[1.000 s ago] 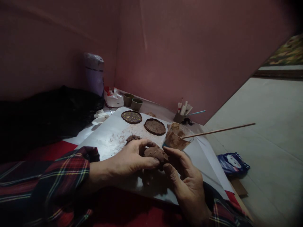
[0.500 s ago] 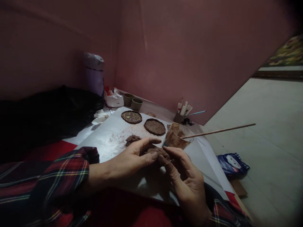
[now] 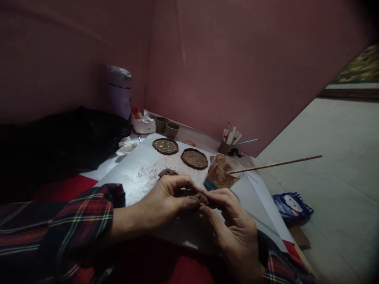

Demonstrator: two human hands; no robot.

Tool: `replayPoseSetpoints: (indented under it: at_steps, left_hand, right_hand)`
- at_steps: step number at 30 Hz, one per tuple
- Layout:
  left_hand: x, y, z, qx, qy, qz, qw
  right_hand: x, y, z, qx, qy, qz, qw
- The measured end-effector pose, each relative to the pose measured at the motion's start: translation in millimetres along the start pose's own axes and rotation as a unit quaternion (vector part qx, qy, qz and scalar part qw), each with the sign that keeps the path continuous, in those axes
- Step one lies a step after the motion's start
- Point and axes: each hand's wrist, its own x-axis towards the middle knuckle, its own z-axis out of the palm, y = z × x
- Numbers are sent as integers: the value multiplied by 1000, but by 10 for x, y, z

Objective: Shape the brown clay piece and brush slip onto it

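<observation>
A lump of brown clay-like dough [image 3: 199,198] is held between both hands above the near part of the white sheet. My left hand [image 3: 170,195] wraps thumb and fingers round its left side. My right hand [image 3: 233,225] pinches its right edge between thumb and fingertips. Much of the lump is hidden by the fingers. Just behind my left hand a smaller crumbly brown lump [image 3: 167,172] lies on the sheet. Farther back are two flat brown discs with raised rims, one plain [image 3: 194,158] and one dotted with yellow [image 3: 165,146].
A smeared clear cup [image 3: 222,173] with a long stick [image 3: 281,163] leaning out stands beyond my right hand. Two small cups [image 3: 171,130], a pen holder [image 3: 225,147] and a white bag [image 3: 144,123] line the back. A black plastic bag [image 3: 68,142] fills the left.
My left fingers have curled down over the lump and both hands have drawn closer together around it. More of the lump is covered now. The view has shifted slightly.
</observation>
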Motion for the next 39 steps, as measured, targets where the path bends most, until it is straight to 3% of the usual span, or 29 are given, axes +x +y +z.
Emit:
replayPoseSetpoints:
  at_steps: [6,12,17,24,33,39]
  left_hand:
    - [30,-23,-8,-15,15,-15,1000]
    - [28,-24,-4,-52,18,-45,997]
    - [35,-30,-2,-92,-43,-62,993]
    - [16,-3,9,-149,-27,-86,985]
    - [10,49,30,-69,23,-97,993]
    - [9,24,-1,-41,21,-51,998]
  right_hand:
    - [22,-23,19,0,12,13,1000]
    - [28,0,7,24,66,45,997]
    - [-53,25,-14,-23,105,-2,994]
    - [-53,31,-16,-34,81,-8,996]
    - [-20,39,-21,-71,60,0,996]
    - [3,-12,-15,-31,12,-10,999]
